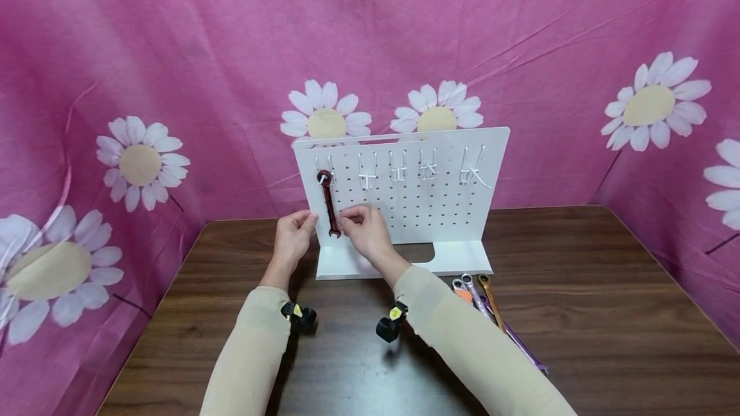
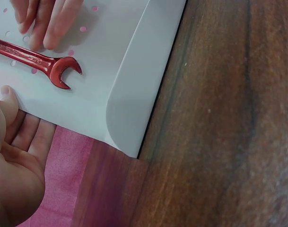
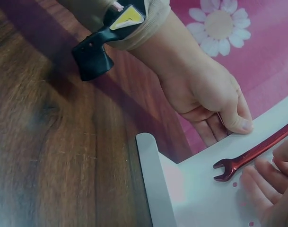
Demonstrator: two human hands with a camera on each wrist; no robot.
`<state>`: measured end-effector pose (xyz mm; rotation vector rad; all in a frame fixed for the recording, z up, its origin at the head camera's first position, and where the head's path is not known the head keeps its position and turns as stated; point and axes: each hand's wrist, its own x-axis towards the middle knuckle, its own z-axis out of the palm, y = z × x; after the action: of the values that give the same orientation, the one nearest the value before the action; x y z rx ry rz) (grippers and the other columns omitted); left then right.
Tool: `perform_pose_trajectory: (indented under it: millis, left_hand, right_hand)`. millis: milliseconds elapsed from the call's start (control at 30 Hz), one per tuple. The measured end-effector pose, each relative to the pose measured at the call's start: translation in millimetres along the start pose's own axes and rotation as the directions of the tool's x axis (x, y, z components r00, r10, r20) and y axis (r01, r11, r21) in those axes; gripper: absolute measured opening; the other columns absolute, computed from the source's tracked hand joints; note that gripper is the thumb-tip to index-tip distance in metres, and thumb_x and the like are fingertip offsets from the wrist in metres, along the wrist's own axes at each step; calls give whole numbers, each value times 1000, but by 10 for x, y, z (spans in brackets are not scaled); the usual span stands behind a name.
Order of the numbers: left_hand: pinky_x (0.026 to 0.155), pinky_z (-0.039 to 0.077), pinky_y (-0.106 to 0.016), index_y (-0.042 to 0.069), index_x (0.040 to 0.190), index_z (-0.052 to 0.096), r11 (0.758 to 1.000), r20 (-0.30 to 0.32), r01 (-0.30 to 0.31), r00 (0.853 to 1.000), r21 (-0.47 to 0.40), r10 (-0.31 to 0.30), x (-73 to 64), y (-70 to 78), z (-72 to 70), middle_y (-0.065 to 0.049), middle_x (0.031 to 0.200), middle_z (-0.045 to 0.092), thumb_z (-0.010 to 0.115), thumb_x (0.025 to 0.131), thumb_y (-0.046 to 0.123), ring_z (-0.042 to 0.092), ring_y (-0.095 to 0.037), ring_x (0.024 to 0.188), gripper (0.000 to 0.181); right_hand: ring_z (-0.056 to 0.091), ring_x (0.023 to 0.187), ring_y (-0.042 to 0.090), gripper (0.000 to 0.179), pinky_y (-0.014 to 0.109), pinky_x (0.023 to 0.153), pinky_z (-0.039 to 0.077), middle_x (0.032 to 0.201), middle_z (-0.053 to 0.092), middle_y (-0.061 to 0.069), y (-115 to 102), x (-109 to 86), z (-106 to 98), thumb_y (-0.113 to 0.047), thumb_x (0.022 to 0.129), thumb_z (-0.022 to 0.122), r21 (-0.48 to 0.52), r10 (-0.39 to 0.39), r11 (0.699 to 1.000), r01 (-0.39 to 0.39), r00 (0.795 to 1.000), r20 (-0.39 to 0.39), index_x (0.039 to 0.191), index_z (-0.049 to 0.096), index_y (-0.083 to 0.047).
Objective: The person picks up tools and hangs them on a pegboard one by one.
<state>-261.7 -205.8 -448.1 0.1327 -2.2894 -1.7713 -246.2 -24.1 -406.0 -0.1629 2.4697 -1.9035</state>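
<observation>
A red combination wrench [image 1: 328, 203] hangs by its ring end from a hook near the left side of a white pegboard [image 1: 416, 210]. Its open-ended jaw points down. My left hand [image 1: 291, 237] grips the board's left edge, thumb on the front face and fingers behind, as the left wrist view shows. Beside the wrench on its right is my right hand [image 1: 368, 234], with loosely bent fingers [image 3: 264, 182] close to the shaft and the board's face. Nothing shows in the right hand's grasp.
Several white hooks [image 1: 399, 173] run along the board's upper part. On the wooden table [image 1: 578, 287], to the right of my right forearm, lies a group of wrenches [image 1: 491, 303], silver, bronze and purple. A pink flowered cloth [image 1: 370, 31] hangs behind.
</observation>
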Motion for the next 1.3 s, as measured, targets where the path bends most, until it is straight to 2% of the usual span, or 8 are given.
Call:
perform_pose_trajectory:
  millis: [300,367,467,567,667,800,933,1300]
  left_hand:
    - [78,57,-10,-11,123,74,1000,15,14,1000,13,-15,-11,8,1,-32,119,76,64,109,8,73,-35,109,26]
    - [78,57,-10,-10,123,75,1000,12,15,1000,22,-16,-2,6,-3,-30,117,77,64,109,9,74,-32,106,26]
    - [77,57,-12,-9,122,75,1000,8,16,1000,23,-17,10,7,-5,-27,113,78,65,109,9,73,-21,96,25]
    - [76,57,-13,-9,121,76,1000,9,17,1000,25,-17,15,9,-5,-23,108,79,65,109,10,69,-7,86,25]
    - [77,57,-13,-9,122,76,1000,10,15,1000,26,-16,15,11,-7,-21,107,80,66,108,10,66,0,81,25]
    - [77,58,-13,-9,122,76,1000,6,12,1000,22,-12,20,6,-16,-23,109,80,66,108,9,65,2,80,25]
    - [80,60,-15,-10,121,75,1000,7,17,1000,10,-17,18,6,-30,-22,108,80,65,108,9,66,4,80,25]
    - [78,59,-13,-13,120,74,1000,17,1,1000,-28,0,15,-6,-21,-10,97,82,64,108,6,65,7,78,25]
  right_hand:
    - [74,109,28,19,44,100,61,117,80,12,-15,-168,-196,-11,103,69,-91,-102,990,106,994,40,118,78,-5]
    - [73,110,28,18,46,101,61,118,80,12,-28,-218,-267,-13,103,69,-109,-114,987,120,992,56,117,78,-5]
    - [74,106,28,17,45,99,61,115,81,12,-37,-287,-380,-13,103,70,-136,-146,979,154,987,73,114,78,-4]
    - [75,99,25,17,40,92,62,111,81,13,-29,-354,-494,-13,102,71,-156,-155,974,166,985,79,113,79,-3]
    - [73,94,21,18,32,85,60,109,82,12,-18,-419,-608,-14,100,72,-177,-146,971,158,986,76,113,80,-3]
    - [71,91,18,19,29,81,56,108,82,11,-20,-495,-741,-14,100,73,-197,-133,969,146,988,79,114,80,-3]
    - [71,90,17,18,30,83,56,107,82,11,-13,-564,-856,-14,100,74,-202,-136,967,153,986,94,114,79,-3]
    - [69,88,11,21,23,77,56,106,81,13,113,-736,-1182,-14,102,74,-232,-162,956,183,981,106,115,77,2]
